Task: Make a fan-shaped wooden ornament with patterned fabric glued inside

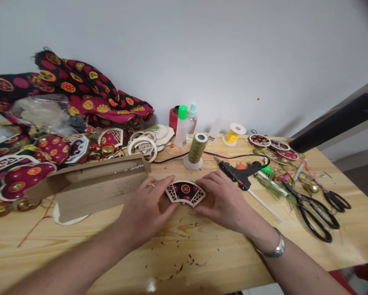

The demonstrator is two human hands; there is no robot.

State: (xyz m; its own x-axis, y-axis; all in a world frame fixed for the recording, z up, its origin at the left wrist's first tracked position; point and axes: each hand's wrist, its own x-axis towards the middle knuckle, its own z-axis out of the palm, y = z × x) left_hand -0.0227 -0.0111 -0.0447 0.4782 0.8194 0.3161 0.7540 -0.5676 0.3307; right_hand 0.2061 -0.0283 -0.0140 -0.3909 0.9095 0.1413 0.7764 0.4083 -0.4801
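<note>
- Pale wood table against a plain white wall; craft clutter runs along the back edge, and the front-centre strip is where I work.
- Fan-shaped ornament, centre of frame, lies flat on the table w/ its fabric face up.
- My left hand: fingers pressed together and bent, tips on the ornament's left end. Thumb hidden, so can't tell if it's under.
- My right hand: same on the right end, fingers together. One hand per end prob. keeps the piece steady and square to me.
- Cardboard box lies just left of my left hand.
- Glue gun is just right of my right hand, nozzle twd the thread spool. Close enough to grab, I'd guess.
- Scissors lie further right.
- Patterned fabric is heaped upper left.
</note>
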